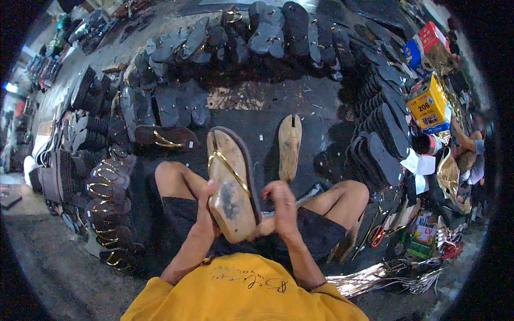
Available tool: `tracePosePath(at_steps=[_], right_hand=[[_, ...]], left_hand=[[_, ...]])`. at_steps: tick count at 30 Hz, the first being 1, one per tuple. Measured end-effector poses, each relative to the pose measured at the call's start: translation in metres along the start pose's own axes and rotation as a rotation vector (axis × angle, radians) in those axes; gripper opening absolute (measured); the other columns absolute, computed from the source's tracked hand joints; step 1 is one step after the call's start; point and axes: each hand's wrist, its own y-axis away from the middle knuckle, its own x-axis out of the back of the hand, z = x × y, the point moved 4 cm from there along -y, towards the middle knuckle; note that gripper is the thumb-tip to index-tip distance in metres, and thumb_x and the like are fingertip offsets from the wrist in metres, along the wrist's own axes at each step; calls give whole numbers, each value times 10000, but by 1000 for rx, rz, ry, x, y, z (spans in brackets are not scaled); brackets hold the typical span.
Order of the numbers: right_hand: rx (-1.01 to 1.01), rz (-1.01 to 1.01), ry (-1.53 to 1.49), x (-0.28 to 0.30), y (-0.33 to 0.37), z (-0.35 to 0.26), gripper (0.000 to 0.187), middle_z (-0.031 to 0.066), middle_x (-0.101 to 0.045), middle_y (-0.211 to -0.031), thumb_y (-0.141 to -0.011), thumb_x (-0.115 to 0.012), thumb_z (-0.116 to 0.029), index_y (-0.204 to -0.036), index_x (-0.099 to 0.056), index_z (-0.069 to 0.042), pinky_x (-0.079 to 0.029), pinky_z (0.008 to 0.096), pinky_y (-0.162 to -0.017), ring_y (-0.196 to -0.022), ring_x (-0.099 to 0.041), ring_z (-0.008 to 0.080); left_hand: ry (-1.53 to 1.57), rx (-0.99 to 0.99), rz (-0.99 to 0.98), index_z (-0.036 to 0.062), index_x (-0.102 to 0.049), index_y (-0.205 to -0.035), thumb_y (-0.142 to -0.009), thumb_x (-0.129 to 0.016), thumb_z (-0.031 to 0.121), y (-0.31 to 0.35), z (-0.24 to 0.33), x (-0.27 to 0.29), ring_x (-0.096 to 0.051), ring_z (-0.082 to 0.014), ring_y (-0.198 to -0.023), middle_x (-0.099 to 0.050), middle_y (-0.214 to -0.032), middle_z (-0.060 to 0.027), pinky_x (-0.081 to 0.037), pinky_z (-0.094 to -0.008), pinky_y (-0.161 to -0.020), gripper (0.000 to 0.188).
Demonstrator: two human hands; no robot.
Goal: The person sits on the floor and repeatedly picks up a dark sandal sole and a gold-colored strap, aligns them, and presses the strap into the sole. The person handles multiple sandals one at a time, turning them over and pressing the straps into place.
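Dark sandal (250, 165), gold-strapped, on smudged wooden last (228, 195), in left hand (206, 203); right hand's (284, 206) grip unclear

I see a yellow box (426, 102) far right, just below a red-and-blue box (431, 40). Orange-handled scissors (377, 236) lie near a green container (420, 249).

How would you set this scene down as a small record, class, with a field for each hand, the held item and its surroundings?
Left hand: the left hand grips the side of a wooden shoe last
Right hand: the right hand, fingers curled, is beside the last; contact unclear
Held item: last with a gold strap across it and a dark sole behind
Ahead: second wooden last, lying flat
Left side: dark sandal with gold straps
Right side: stacked dark soles; orange-handled scissors
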Motion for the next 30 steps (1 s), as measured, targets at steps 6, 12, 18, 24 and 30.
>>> tracePosePath(at_steps=[6,12,18,24,30], right_hand=[[-104,-139,-224,-27,15,-15,425,-49,-588,-739,-1134,-538,-468,-1088,-687,-73,-394,252,-479,-557,-482,50],[-362,-390,-591,-14,62,-10,336,-56,-592,-773,-1084,-638,-450,-1071,-681,-118,-379,262,-505,-577,-486,75],[-369,60,-725,-42,30,-22,331,10,-706,-929,-1111,-612,-384,-1230,-670,-81,-555,307,-709,-775,-652,130],[-183,269,-701,-19,37,5,758,141,-639,-1319,-1016,-776,-321,-1607,-373,-68,-557,412,-1011,-1156,-656,243],[185,-23,-142,-22,27,-52,1438,183,-324,-1591,-682,-1012,-268,-1677,17,-127,-390,490,-1209,-1458,-409,342]], left_hand=[[338,119,-207,-3,-556,-1484,-952,-610,693,-1,-10,18,-700,-304,-1146,-691,-1332,-191,-574,-474,-1026,878],[245,20,-557,-3,-472,-1555,-908,-668,611,47,-1,-43,-637,-325,-1233,-625,-1418,-213,-518,-479,-1084,913],[-340,-161,-367,-2,-297,-1671,-792,-827,494,44,24,-61,-475,-274,-1449,-485,-1568,-171,-395,-418,-1206,1140],[-443,-185,-117,-10,-399,-1580,-914,-749,358,-12,10,-41,-593,-233,-1268,-587,-1410,-165,-516,-378,-1053,838],[-539,-226,-137,-14,-606,-1381,-1096,-643,386,-6,26,-62,-632,-140,-1033,-667,-1125,-57,-527,-296,-936,493]])
